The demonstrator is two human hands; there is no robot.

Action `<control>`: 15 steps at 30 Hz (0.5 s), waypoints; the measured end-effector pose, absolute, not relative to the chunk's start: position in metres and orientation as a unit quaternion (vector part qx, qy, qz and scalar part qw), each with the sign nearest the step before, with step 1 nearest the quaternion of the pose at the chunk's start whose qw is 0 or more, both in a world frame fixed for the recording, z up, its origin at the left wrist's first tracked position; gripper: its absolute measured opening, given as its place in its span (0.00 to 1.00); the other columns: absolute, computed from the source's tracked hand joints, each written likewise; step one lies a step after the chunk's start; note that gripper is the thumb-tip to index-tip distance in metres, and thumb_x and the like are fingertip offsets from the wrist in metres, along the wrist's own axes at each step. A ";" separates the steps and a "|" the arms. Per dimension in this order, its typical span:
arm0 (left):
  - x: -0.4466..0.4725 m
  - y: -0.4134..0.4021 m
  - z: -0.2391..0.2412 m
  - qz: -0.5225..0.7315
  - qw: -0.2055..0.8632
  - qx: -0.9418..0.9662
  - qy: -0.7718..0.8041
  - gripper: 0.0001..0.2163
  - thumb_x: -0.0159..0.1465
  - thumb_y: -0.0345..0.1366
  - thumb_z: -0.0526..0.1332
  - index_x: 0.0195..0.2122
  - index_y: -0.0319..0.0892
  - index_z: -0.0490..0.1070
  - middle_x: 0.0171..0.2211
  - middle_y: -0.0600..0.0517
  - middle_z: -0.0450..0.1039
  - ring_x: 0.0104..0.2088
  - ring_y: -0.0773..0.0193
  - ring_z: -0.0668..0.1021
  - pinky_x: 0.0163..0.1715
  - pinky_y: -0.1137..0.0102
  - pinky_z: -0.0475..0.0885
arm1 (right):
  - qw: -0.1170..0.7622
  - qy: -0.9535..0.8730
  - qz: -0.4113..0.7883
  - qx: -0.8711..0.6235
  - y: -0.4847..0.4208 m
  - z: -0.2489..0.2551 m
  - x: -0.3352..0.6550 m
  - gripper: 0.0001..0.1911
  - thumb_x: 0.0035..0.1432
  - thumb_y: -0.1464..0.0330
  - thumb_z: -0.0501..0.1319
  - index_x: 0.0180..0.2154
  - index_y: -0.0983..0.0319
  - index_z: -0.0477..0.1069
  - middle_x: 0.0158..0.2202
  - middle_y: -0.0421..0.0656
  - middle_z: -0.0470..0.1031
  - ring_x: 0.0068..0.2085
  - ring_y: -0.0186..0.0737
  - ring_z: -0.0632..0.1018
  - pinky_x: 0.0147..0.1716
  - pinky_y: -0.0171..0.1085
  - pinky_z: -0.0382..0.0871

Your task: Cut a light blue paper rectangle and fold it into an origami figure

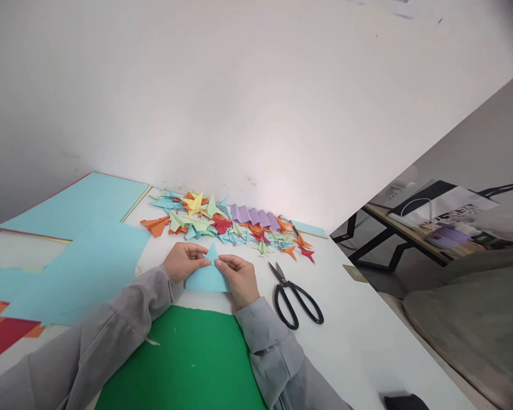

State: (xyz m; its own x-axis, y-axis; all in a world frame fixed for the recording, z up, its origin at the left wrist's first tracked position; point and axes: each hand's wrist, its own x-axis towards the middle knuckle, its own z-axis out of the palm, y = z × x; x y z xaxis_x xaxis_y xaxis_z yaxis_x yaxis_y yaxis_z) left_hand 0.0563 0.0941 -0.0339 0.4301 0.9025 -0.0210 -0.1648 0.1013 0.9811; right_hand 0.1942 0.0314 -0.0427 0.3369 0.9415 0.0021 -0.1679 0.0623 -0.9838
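Between both hands is a light blue sheet of paper [208, 280], folded to a point at its far end. My left hand [184, 262] pinches its left edge near the point, thumb against the paper. On the opposite edge, my right hand [239, 277] grips with thumb and fingers closed. The paper's wide near edge lies just above a green sheet [183, 359]. Black-handled scissors [287, 285] rest to the right of my right hand, blades slightly apart and pointing away. Beyond the hands lies a heap of small folded paper shapes [200, 225] in several colours.
A pleated purple paper strip [255, 217] sits at the heap's back. Large light blue sheets [89, 267] cover the table's left side, with red paper [8, 339] nearer me. A wall [239, 114] rises behind. At right stands a low table [380, 216] carrying bags.
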 end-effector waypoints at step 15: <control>0.056 0.094 -0.037 0.406 0.653 0.549 0.328 0.17 0.32 0.34 0.73 0.24 0.36 0.74 0.15 0.57 0.69 0.18 0.72 0.70 0.21 0.74 0.65 | 0.555 -0.490 0.410 -0.532 0.030 -0.041 0.195 0.19 0.42 0.56 0.63 0.16 0.61 0.61 0.14 0.31 0.51 0.19 0.27 0.52 0.18 0.32 0.45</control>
